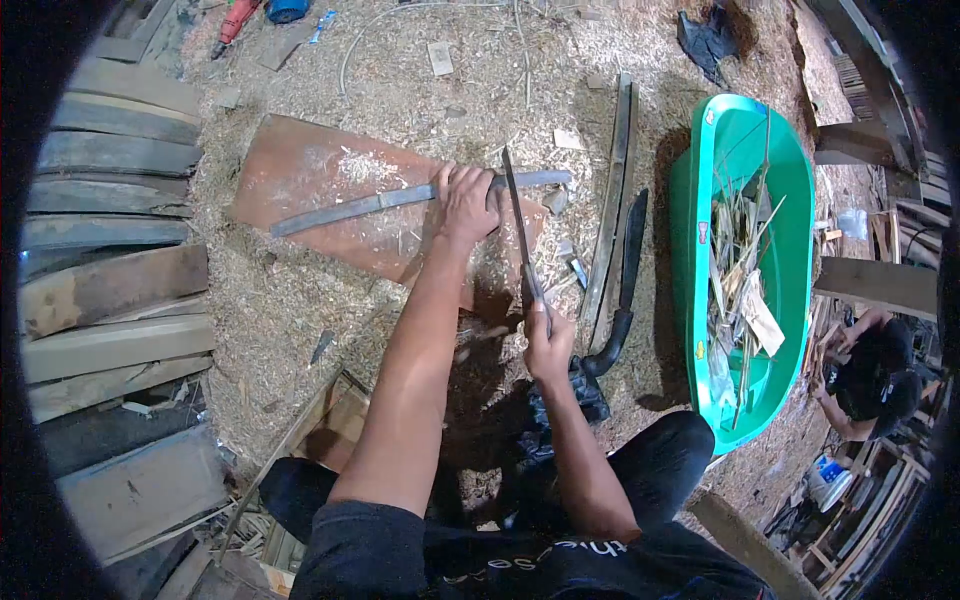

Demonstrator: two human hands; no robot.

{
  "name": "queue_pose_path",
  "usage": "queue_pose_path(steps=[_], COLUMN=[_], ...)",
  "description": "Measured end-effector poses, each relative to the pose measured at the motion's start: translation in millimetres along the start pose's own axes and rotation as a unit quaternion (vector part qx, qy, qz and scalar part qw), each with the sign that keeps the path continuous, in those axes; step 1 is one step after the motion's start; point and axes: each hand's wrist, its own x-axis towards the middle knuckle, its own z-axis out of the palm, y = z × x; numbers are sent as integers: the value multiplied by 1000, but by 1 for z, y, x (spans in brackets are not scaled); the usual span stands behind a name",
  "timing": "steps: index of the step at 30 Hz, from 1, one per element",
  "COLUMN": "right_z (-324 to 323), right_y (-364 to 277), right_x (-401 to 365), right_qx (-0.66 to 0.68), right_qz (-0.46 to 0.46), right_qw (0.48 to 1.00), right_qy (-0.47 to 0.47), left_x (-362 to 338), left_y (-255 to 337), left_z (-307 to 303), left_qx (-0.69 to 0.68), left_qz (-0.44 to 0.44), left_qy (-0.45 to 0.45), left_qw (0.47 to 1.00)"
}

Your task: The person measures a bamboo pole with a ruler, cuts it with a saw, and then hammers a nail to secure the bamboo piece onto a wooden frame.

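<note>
A long grey strip, split bamboo by its look with a joint partway along (345, 209), lies across a reddish-brown board (290, 165) on the ground. My left hand (466, 203) is closed over the strip near its right end, pressing it down over something dark beneath. In my right hand (549, 345) is the handle of a long, dark, narrow-bladed tool (520, 222). Its blade points away from me, seen almost edge-on, and crosses the strip just right of my left hand. Wood shavings (367, 167) are scattered on the board.
To the right lie a machete (632, 255) with a black handle and long dark strips (610, 210). Beyond them stands a green tub (683, 250) holding scraps. Stacked planks (115, 235) line the left. Another person (875, 375) sits at far right. Shavings cover the floor.
</note>
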Motion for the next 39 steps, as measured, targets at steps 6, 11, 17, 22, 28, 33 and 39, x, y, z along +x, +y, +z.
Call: queue_pose_path(steps=[6,11,17,22,28,33,39], right_z=[14,7,9,8,4,11,-3], right_y=[-24,-4,-6,-17,-6,-3,1], right_x=[59,34,31,60,19,51,22], right_qx=[52,24,19,11,3,-10,6], right_qz=[63,45,32,57,28,18,42], right_qw=[996,999,999,998,1000,1000,999], right_qy=[-30,-15,-28,-29,-8,-15,-16], left_x=[-3,-3,-5,-5,1,-9,-1], left_y=[-7,-5,-4,-7,-4,0,7], left_z=[10,3,6,11,3,1,-9], left_qx=[-20,-14,-34,-30,-6,-1,3], left_qz=[10,7,19,24,22,0,-21], left_qy=[10,2,17,30,23,-39,-48], left_qw=[1000,1000,999,999,999,999,999])
